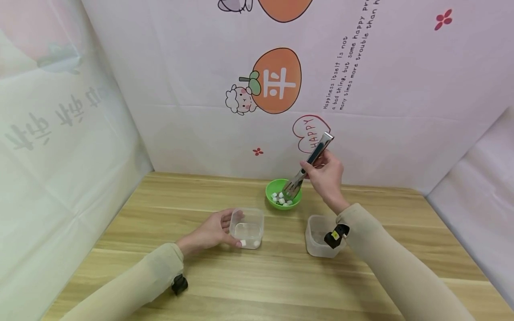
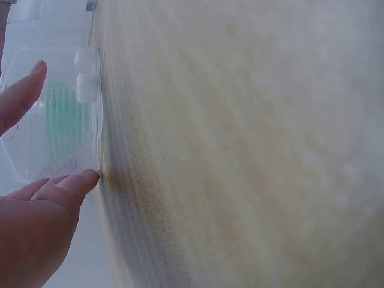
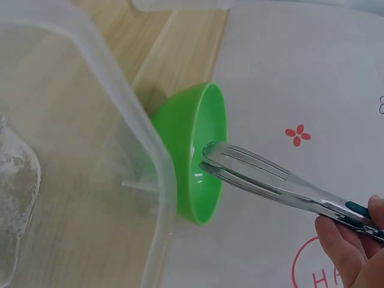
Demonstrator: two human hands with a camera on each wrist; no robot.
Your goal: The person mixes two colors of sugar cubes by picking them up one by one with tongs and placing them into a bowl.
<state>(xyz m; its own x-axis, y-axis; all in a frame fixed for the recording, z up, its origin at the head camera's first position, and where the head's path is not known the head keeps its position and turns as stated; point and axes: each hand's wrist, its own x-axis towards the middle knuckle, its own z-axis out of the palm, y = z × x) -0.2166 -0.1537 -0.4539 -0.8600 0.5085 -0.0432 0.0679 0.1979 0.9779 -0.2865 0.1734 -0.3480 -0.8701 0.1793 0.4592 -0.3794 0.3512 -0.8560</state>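
Note:
My left hand (image 1: 210, 232) grips a clear square plastic container (image 1: 257, 218), thumb at its near side and fingers along its left and far side. Two small white pieces (image 2: 87, 88) show inside it, near the bottom. In my right hand (image 1: 327, 176) is a pair of metal tongs (image 1: 315, 154) with dark inlays, pinched between thumb and fingers and slanting down. Its slotted tips (image 3: 215, 157) reach into a green bowl (image 3: 174, 117), the two arms slightly apart there. Several small white cubes (image 1: 282, 201) lie in the bowl; I cannot tell whether the tips hold one.
Another translucent plastic container (image 1: 323, 252) stands on the right, below my right forearm and partly covered by the wrist camera (image 1: 335, 236). The wood-grain table (image 1: 225, 285) ends at a printed white cloth (image 1: 201, 133) just behind the bowl. White cloth also hangs at both sides.

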